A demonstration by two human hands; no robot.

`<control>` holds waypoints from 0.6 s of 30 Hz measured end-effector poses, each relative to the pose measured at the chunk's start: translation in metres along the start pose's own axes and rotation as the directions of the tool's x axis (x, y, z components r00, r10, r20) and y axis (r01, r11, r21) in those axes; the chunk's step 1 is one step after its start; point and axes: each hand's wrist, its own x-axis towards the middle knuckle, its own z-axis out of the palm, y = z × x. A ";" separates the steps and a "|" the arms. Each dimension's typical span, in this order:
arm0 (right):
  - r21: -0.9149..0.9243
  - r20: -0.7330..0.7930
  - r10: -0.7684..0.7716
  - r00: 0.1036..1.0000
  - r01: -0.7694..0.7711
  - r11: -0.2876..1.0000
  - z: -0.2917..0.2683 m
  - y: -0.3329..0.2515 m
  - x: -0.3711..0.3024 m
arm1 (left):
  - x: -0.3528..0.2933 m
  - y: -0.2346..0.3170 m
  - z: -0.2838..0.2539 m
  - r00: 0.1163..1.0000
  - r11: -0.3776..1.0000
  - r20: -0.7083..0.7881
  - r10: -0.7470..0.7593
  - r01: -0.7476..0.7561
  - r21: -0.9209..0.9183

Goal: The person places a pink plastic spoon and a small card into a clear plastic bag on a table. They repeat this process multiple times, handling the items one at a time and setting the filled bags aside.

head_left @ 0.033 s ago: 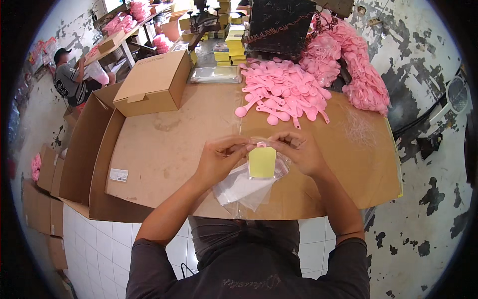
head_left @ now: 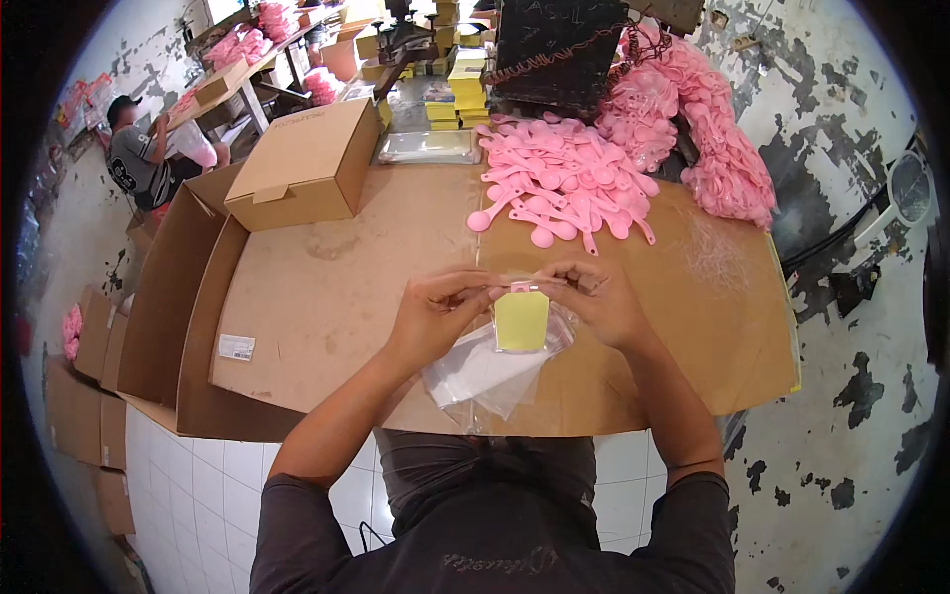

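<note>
Above cardboard [head_left: 327, 297], left hand [head_left: 440, 309] and right hand [head_left: 601, 305] still pinch a bagged card [head_left: 522, 322] by its top, hold scarcely changed.

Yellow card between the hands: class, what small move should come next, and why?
Perhaps smooth the clear film from its sides inward: the left hand and right hand appear to pinch it at either side, above the yellow card, and a small pink piece shows between them. Whether the film is already sealed cannot be told.
</note>
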 end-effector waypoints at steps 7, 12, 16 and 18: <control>-0.060 0.052 -0.117 0.992 0.120 0.991 -0.009 0.012 0.000 | 0.000 0.005 -0.003 0.989 0.979 0.081 0.128 -0.139 0.147; -0.132 0.059 -0.151 0.987 0.158 0.979 -0.013 0.010 -0.001 | 0.000 0.003 -0.004 0.997 0.998 0.072 0.037 -0.040 0.040; -0.115 0.060 -0.029 0.998 0.036 0.993 -0.011 0.007 -0.003 | 0.000 0.001 -0.003 0.999 1.000 0.052 -0.016 0.017 -0.019; -0.051 0.068 -0.064 0.996 0.068 0.996 -0.011 0.021 0.000 | 0.000 0.001 -0.001 0.998 0.998 0.041 -0.039 0.041 -0.037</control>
